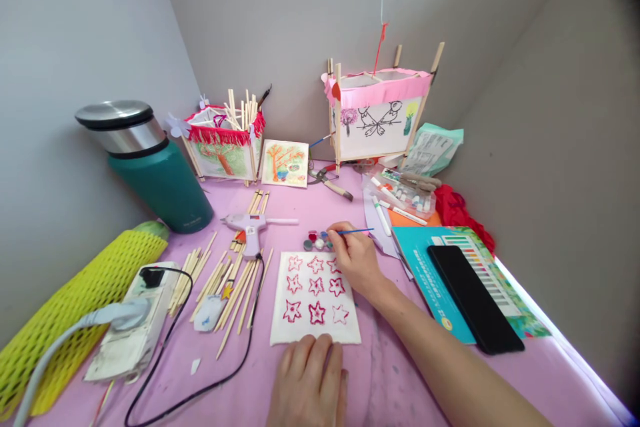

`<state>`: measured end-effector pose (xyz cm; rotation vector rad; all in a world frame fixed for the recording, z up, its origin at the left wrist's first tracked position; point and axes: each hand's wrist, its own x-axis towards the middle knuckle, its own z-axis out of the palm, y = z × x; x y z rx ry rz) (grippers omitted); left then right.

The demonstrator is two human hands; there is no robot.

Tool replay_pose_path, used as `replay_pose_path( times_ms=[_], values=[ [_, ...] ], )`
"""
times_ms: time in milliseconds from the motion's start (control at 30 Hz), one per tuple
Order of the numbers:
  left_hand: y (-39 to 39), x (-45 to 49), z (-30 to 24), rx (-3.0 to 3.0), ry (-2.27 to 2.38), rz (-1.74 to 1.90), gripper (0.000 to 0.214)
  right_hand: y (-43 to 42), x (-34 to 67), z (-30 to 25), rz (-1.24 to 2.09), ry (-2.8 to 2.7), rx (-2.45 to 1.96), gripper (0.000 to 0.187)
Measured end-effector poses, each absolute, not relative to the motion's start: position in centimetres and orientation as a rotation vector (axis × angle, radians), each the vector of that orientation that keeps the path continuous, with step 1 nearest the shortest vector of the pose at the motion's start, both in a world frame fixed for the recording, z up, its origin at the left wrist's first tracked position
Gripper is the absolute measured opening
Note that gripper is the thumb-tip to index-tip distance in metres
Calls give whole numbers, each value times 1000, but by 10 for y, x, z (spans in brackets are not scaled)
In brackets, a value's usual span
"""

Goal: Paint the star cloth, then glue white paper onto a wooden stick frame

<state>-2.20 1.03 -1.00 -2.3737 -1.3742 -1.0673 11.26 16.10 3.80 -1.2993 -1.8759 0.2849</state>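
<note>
A white paper sheet [314, 299] painted with rows of red stars lies on the pink table [390, 373]. My left hand [309, 381] rests flat on the sheet's near edge, fingers stretched out. My right hand [354, 257] is closed on a thin blue paintbrush [356, 231], its tip at a small strip of paint pots [316, 240] just beyond the sheet's far edge.
A glue gun [253, 225] and loose wooden sticks [235, 287] lie left of the sheet, beside a power strip [131, 323]. A green flask [150, 163] and two paper lanterns [380, 113] stand behind. A black phone [473, 297] on a teal box sits right.
</note>
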Motion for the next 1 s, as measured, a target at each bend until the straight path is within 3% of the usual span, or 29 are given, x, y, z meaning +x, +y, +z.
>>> replay_pose_path(
  times_ms=[600,1000],
  values=[
    [8,-22,-8,-2399,-1397,-1107,21,160,112,34,265,-1859,-1293,23],
    [7,-22,-5,-2446,-1391,-1112,24,124,142,47,788,-1360,-1079,17]
  ],
)
